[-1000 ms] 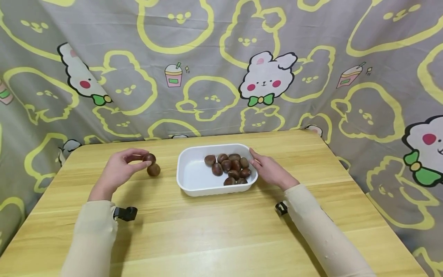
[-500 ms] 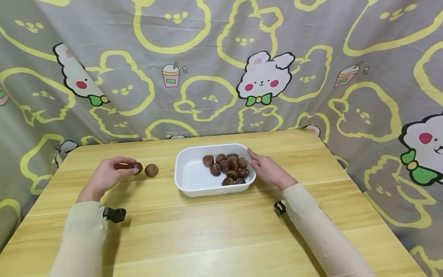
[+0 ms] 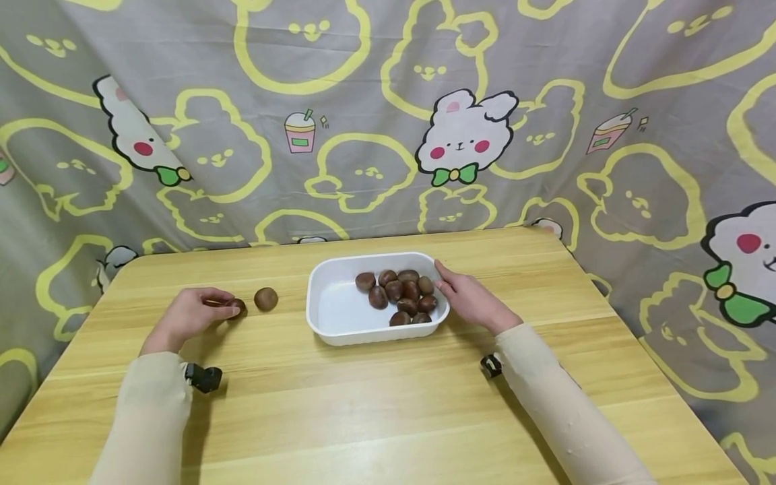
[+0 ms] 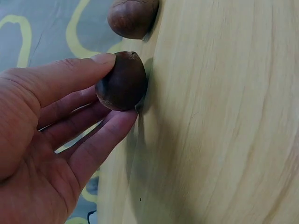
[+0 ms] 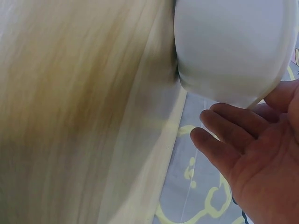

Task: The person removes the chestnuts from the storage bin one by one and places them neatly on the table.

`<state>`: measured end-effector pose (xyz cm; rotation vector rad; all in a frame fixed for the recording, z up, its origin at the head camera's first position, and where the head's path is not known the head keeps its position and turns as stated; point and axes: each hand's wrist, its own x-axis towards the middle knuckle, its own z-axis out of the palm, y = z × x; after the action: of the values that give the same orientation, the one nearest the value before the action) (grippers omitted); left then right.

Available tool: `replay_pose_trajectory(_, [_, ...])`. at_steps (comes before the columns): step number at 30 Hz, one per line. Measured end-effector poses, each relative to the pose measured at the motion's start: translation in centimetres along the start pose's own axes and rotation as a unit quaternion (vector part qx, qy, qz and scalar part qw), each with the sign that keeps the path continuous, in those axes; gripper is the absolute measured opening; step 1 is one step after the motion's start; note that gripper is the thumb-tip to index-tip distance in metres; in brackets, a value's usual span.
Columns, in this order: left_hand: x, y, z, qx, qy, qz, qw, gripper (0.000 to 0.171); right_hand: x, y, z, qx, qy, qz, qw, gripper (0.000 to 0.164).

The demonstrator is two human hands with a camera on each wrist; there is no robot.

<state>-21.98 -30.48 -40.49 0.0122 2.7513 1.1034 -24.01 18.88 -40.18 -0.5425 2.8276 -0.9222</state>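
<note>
Wood table: L hand pinches chestnut; R hand flat vs white tray.

Brown chestnut against tabletop

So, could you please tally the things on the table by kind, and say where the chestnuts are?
Glossy brown chestnuts in the tray: 11, as far as the pile lets me count
Brown chestnut pinched by the left hand: 1
Loose brown chestnut on the wooden table: 1
White rectangular plastic tray: 1
Total: 14 things, 13 of them chestnuts
</note>
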Motion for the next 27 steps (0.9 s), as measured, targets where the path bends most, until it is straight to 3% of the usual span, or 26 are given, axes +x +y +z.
replay_pose_trajectory(12, [0.2, 0.3, 0.2, -0.007, -0.025, 0.003, 0.9997, 0.063, 0.1, 0.2, -0.1, -0.010, 0.002, -0.003, 1.000, 0.050])
replay_pose_trajectory(20, [0.5, 0.7, 0.6, 0.047, -0.028, 0.007, 0.9985, 0.067, 0.0, 0.1, -0.1, -0.007, 0.003, 0.008, 1.000, 0.050])
replay_pose_trajectory(27, [0.1, 1.6, 0.4, 0.089, 0.016, 0.013, 0.9958, 0.067, 0.1, 0.3, 0.0, -0.007, 0.009, 0.002, 1.000, 0.050])
